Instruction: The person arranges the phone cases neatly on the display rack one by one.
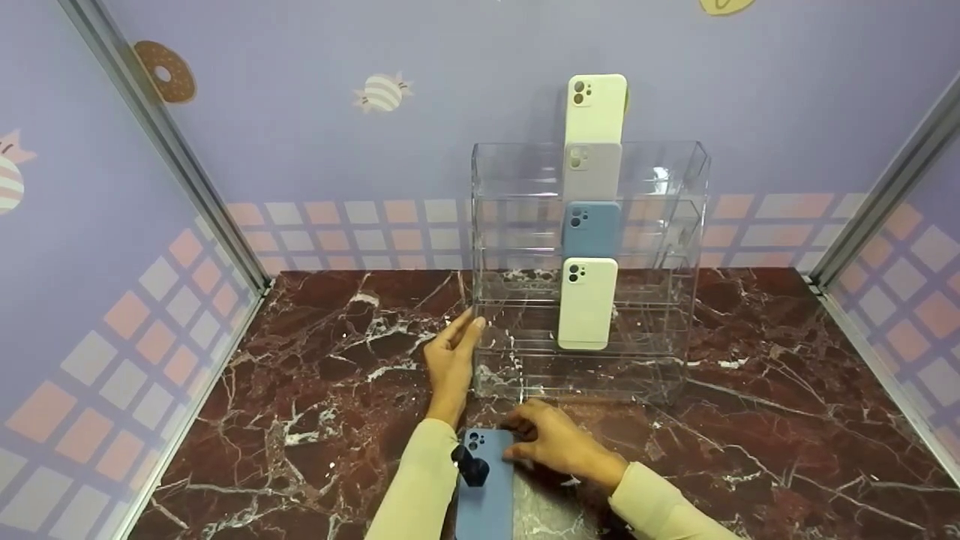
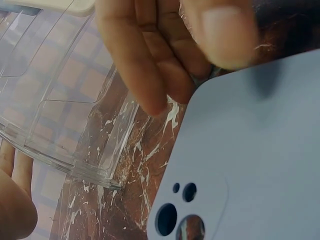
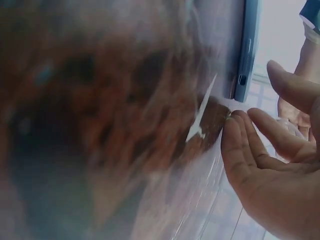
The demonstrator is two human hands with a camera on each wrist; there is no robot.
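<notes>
In the head view my left hand [image 1: 448, 367] holds the left side panel of a clear stepped display rack [image 1: 517, 345] between thumb and fingertips. A blue phone case [image 1: 487, 510] lies on the marble table in front, camera cutouts at its far end. Beside its far right edge is my right hand [image 1: 559, 442], fingers loosely bent, with nothing gripped. The left wrist view shows the right thumb [image 2: 227, 37] over the case's edge, casting a shadow on it, and the fingers beside the corner. Right fingertips [image 3: 232, 122] are close to the case's corner [image 3: 242, 90] in the right wrist view.
One column of phone cases stands in the rack: a pale yellow one [image 1: 596, 109] at the top, a grey one [image 1: 596, 176], a blue one [image 1: 592, 232] and a pale one [image 1: 587, 307] lowest. A black wrist camera [image 1: 471, 466] overlaps the lying case. Patterned walls surround the table.
</notes>
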